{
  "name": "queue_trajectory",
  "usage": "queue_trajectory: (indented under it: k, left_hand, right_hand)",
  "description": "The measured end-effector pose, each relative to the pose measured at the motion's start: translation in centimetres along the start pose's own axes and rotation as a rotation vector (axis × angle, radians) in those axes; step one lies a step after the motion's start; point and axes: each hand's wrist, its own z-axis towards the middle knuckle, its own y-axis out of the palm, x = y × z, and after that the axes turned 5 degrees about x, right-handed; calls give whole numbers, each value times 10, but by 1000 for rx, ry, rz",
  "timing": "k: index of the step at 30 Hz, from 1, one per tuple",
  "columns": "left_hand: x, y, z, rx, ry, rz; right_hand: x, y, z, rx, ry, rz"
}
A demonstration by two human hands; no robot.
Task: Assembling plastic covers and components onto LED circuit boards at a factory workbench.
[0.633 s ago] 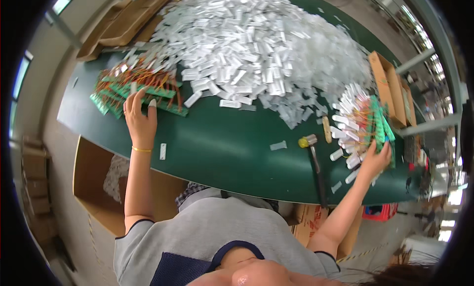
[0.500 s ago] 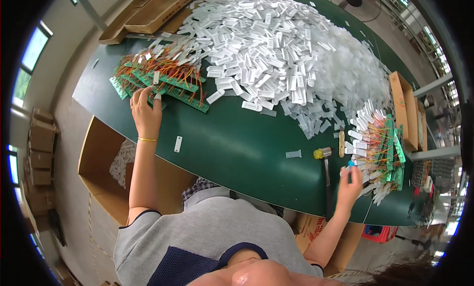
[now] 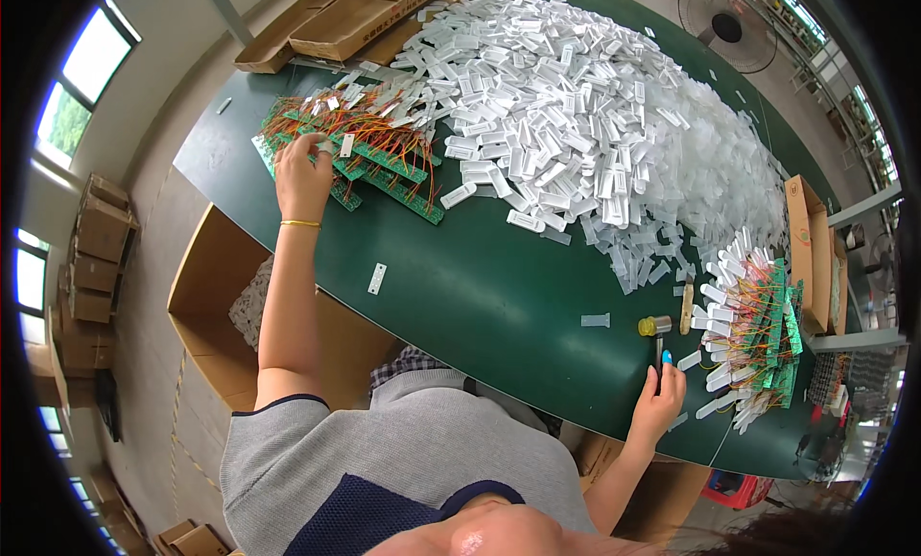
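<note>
My left hand (image 3: pixel 305 180) is over a stack of green circuit boards (image 3: pixel 389 193) with orange wires, at the far left of the table. Its fingertips are pinched together at a small whitish piece; whether that is a part or a finger cover I cannot make out. Beside the fingertips, a white plastic piece (image 3: pixel 346 145) lies on the boards. On the right, my right hand (image 3: pixel 656 407) is closed around the handle of a hammer (image 3: pixel 655 326) with a yellow-tipped head. One fingertip has a blue cover. The hand hides most of the handle.
A big heap of white plastic casings (image 3: pixel 547 105) and clear pieces (image 3: pixel 720 163) covers the back. More wired boards (image 3: pixel 772 335) with white casings lie at right. A white strip (image 3: pixel 378 279), clear piece (image 3: pixel 595 320), wooden stick (image 3: pixel 687 308) and cardboard trays (image 3: pixel 369 19) are on the table.
My right hand has moved left from beside the wired casings onto the hammer handle. My left hand has reached farther over the boards. The whole view has shifted a little.
</note>
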Motion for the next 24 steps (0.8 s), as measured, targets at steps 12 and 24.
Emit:
queue_trajectory:
  k: [12,24]
  left_hand:
    - [60,12,5,-318,620,-10]
    - [83,-3,104,-171,376,-332]
  right_hand:
    - [0,1,3,2,44,6]
    - [-9,-3,5,53,-13,-84]
